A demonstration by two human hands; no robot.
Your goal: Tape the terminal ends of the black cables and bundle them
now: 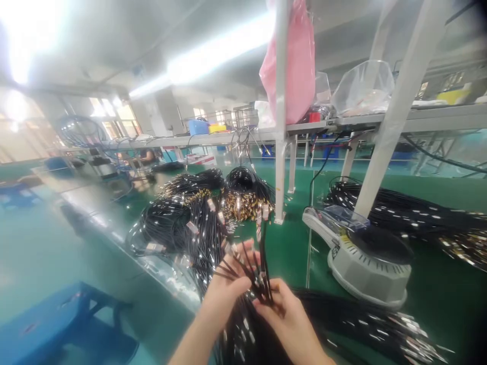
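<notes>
Several black cables (265,253) rise between my two hands, their pale connector ends pointing up and away from me. My left hand (230,284) is closed around part of this bunch, thumb across the front. On the other side my right hand (283,309) grips the same cables lower down, with thumb and fingers pressed together. Beneath both hands a thick bundle of black cables (243,329) runs toward me. Just beyond the left hand, more cables (205,228) with silvery and white tips lie heaped on the green table.
Coiled black cables (243,185) with gold ends lie farther back. A grey round-based machine (369,268) stands at right, near white shelf posts (280,152). More cables (365,319) lie at front right. A blue stool (57,324) is at lower left.
</notes>
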